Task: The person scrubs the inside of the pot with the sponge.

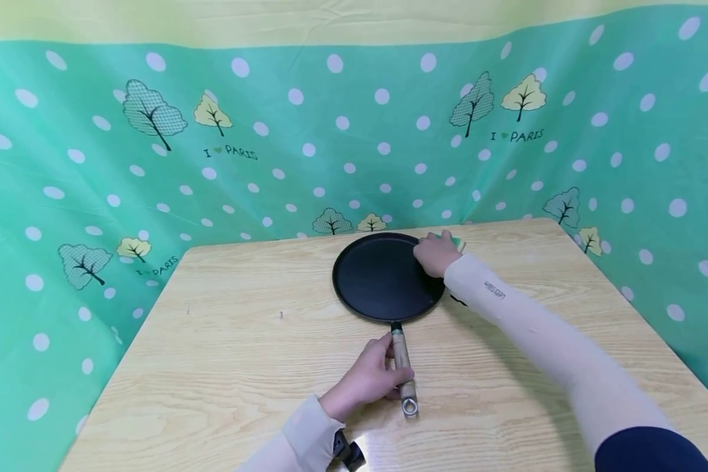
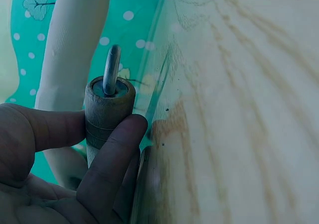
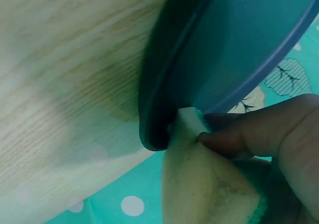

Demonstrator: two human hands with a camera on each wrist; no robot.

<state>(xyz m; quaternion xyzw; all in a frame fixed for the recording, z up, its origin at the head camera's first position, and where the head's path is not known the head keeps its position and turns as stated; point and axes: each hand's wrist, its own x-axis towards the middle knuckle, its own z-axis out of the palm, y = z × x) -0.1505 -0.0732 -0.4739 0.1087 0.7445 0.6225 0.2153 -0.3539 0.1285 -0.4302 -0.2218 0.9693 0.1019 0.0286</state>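
Note:
A round, flat black frying pan with a low rim sits on the wooden table, its wooden handle pointing toward me. My left hand grips that handle between thumb and fingers; a metal hanging ring sticks out at its end. In the left wrist view the thumb and fingers close round the handle. My right hand is at the pan's far right rim, pinching a yellow sponge with a green scouring side. In the right wrist view the sponge touches the pan's edge.
The light wooden table extends on both sides of the pan. A green polka-dot curtain with printed trees hangs behind it and along both sides. A dark device is strapped at my left wrist.

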